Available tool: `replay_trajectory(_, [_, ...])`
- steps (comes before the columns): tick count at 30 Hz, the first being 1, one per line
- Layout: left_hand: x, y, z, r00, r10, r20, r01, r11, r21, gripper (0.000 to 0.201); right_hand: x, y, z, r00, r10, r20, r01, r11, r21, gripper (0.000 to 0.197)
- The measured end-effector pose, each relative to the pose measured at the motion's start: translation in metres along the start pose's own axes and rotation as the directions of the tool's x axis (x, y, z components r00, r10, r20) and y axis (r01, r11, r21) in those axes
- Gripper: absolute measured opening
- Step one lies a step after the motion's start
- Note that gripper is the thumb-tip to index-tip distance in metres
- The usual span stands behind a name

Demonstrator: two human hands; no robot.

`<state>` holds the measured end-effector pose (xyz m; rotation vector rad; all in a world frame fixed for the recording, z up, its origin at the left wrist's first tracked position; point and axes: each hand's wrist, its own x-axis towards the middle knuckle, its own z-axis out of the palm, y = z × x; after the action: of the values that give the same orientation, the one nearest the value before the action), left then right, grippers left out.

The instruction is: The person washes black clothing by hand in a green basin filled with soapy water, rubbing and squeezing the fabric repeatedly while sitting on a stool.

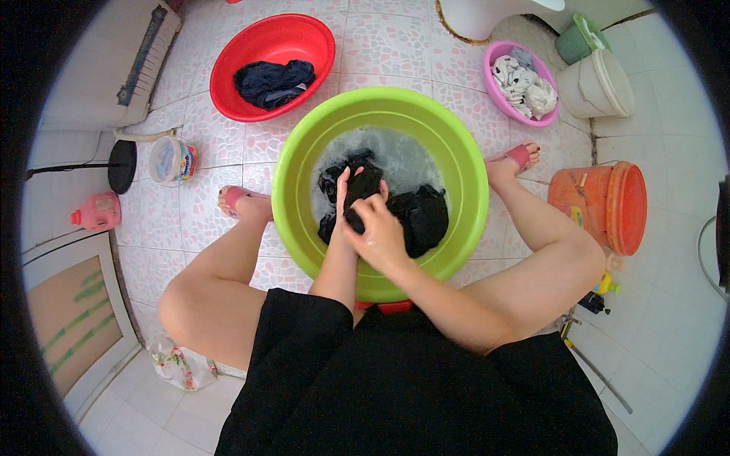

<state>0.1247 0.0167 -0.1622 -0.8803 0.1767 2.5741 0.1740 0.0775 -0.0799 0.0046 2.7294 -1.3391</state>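
Between my knees stands a large lime-green basin [465,156] with cloudy, sudsy water [403,144] in it. Wet black clothes [426,220] lie bunched in the water, partly under the surface. Above them my left hand [344,199] holds up a bunched black cloth [365,186], its fingertips showing along the upper edges. My right hand [378,237] crosses over my left wrist, fingers curled and pressed onto the lower end of the same cloth. What kind of garment it is, I cannot tell.
A red basin [323,45] with dark clothes stands far left, a pink basin [490,76] with white clothes far right. Orange buckets [585,194] are at right; a small tub [163,159] and a pink jug [99,213] at left. My feet flank the green basin.
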Motion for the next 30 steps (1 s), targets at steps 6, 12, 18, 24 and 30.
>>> replay_trajectory(6, [-0.006, -0.016, -0.016, 0.995, -0.038, -0.090, 0.043, 0.998, 0.053, 0.044, 0.056, 0.030, 0.003, 0.981, 0.147, -0.127, -0.174, 0.955, -0.242, 0.027])
replay_trajectory(12, [-0.019, -0.013, 0.019, 0.983, 0.136, -0.124, -0.071, 0.901, 0.427, 0.033, 0.096, 0.088, -0.034, 0.921, 0.388, 0.033, -0.378, 0.911, -0.165, 0.034])
replay_trajectory(18, [-0.019, 0.024, 0.014, 0.777, 0.621, -0.104, -0.368, 0.581, 0.726, 0.028, 0.085, 0.108, -0.063, 0.975, 0.212, -0.066, -0.199, 0.967, 0.161, 0.042])
replay_trajectory(24, [-0.033, 0.011, 0.029, 0.408, 0.765, 0.498, -0.455, -0.302, 0.838, 0.044, 0.073, 0.112, -0.069, 0.963, -0.004, -0.268, -0.058, 0.973, -0.223, 0.033])
replay_trajectory(30, [-0.021, 0.005, 0.007, 0.762, 0.540, 0.358, 0.023, -0.575, 0.818, 0.062, 0.077, 0.121, -0.048, 0.919, 0.033, -0.393, -0.062, 0.996, -0.062, 0.017])
